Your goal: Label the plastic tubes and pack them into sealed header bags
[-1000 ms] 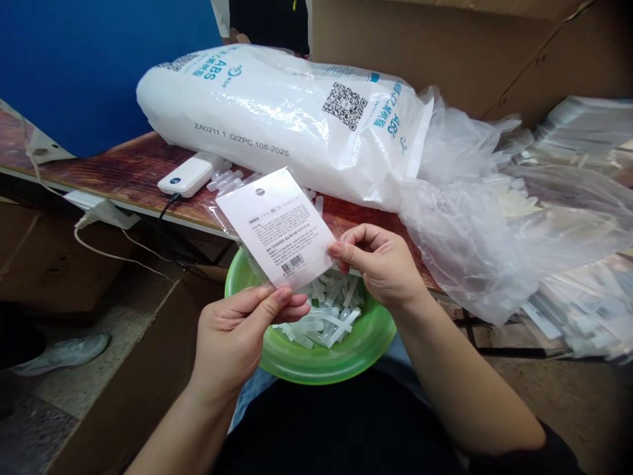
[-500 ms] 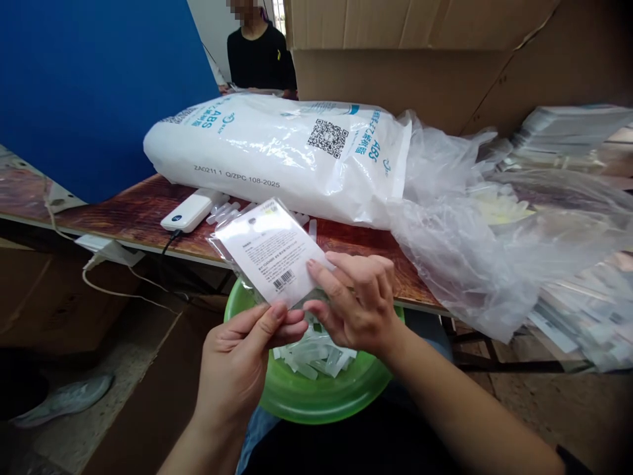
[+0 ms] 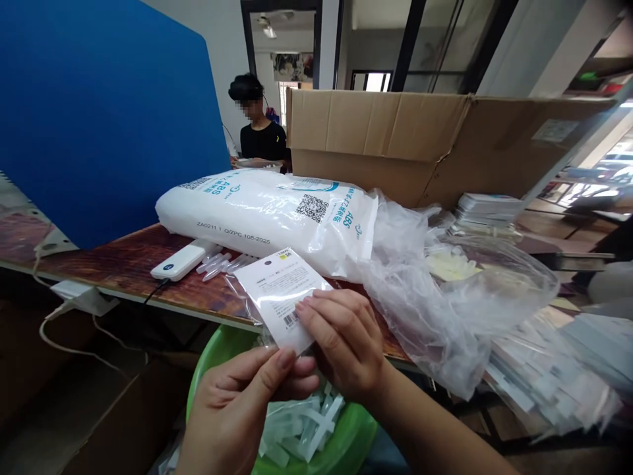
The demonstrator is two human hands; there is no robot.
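Observation:
Both of my hands grip a small clear packet (image 3: 274, 290) with a white printed card and barcode inside. My left hand (image 3: 242, 402) pinches its lower edge from below with thumb and fingers closed. My right hand (image 3: 341, 343) presses its fingers over the packet's lower right corner. Under my hands sits a green bowl (image 3: 346, 448) holding several pale translucent plastic pieces (image 3: 301, 429).
A big white ABS resin sack (image 3: 267, 211) lies on the wooden table (image 3: 123, 264), beside a white power bank (image 3: 177, 262) with a cable. Crumpled clear plastic (image 3: 445, 297), stacks of packets (image 3: 544, 376) and an open cardboard box (image 3: 420, 145) are to the right. Another person (image 3: 260, 125) sits behind.
The view has tilted upward, showing the room and the other person. My right hand has slid from the packet's side onto its lower right corner; the packet stays in both hands.

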